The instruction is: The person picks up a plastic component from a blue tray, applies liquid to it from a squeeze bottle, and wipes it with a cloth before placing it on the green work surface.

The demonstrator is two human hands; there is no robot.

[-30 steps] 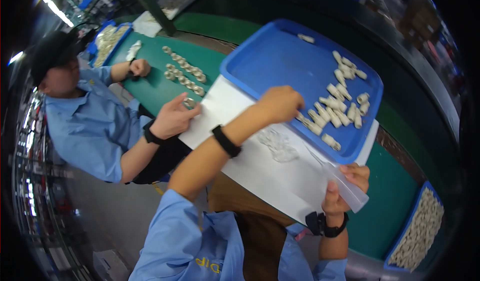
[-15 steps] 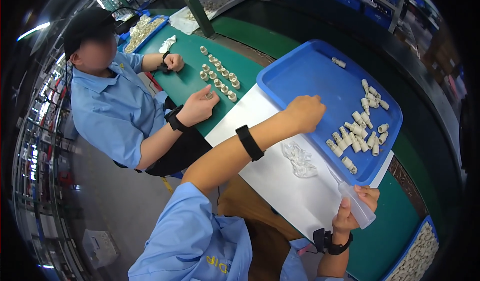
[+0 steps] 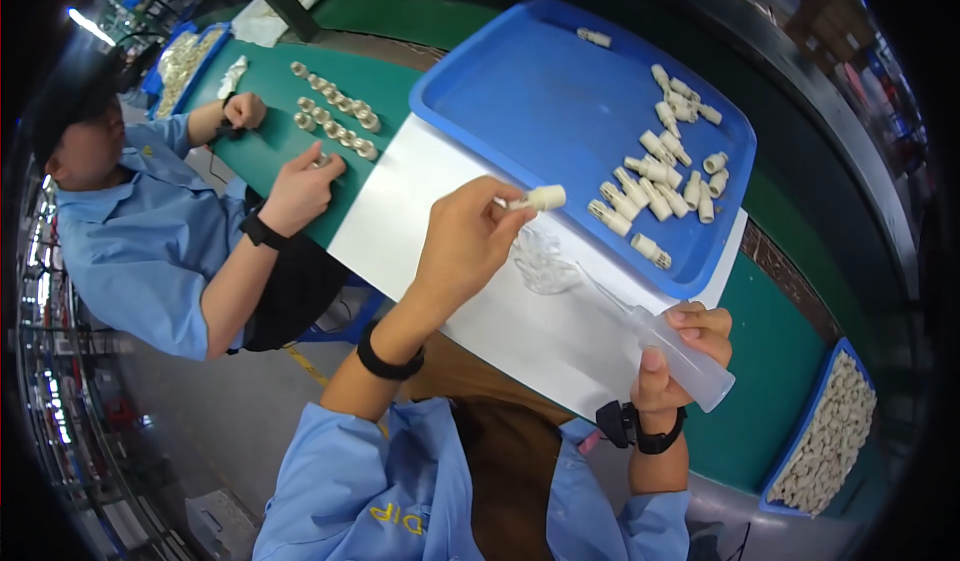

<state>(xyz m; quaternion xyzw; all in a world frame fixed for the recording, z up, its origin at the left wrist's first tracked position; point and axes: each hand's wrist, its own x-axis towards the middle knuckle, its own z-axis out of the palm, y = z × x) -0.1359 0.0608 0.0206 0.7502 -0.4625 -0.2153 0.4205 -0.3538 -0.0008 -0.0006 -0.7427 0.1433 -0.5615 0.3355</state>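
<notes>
A long green counter (image 3: 775,361) crosses the scene, partly covered by a flat white sheet (image 3: 405,196); on it sits a large blue plastic tray (image 3: 510,91) with round corners, cream cylindrical fittings (image 3: 655,201) scattered toward its right side; the left hand (image 3: 463,241) holds one cream cylindrical fitting with a smooth, wider end (image 3: 546,198), its grip pinched together on the narrower end; this fitting is raised in front of the tray's near rim, its long axis nearly level and its wider end pointing right; the right hand (image 3: 660,393), well apart, has its grip clamped around a translucent, tapered plastic bottle (image 3: 695,361); the bottle's thin, pale nozzle (image 3: 606,292) slants up and left, roughly toward the held fitting, without touching it; beneath that gap lies a crumpled, whitish wad (image 3: 545,264), its material hard to tell.
</notes>
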